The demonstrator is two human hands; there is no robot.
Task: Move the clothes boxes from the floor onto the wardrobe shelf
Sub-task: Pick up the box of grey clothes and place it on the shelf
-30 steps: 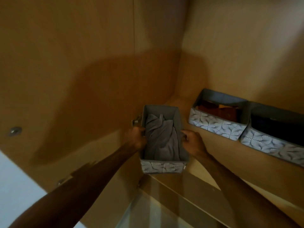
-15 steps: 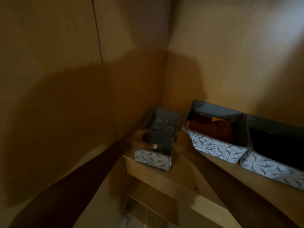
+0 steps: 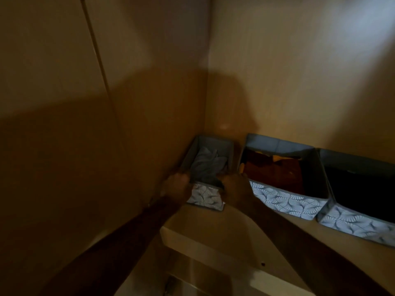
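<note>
The small grey box sits in the shelf corner, between both hands: left hand and right hand each grip a side near its patterned front

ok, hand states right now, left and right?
Left hand: closed on the left rim of the small grey fabric box with leaf-print front.
Right hand: closed on its right rim.

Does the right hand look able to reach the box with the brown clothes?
Probably yes. The right hand grips the small grey box, right beside the brown-clothes box; nothing stands between them, though it must let go first.
</note>
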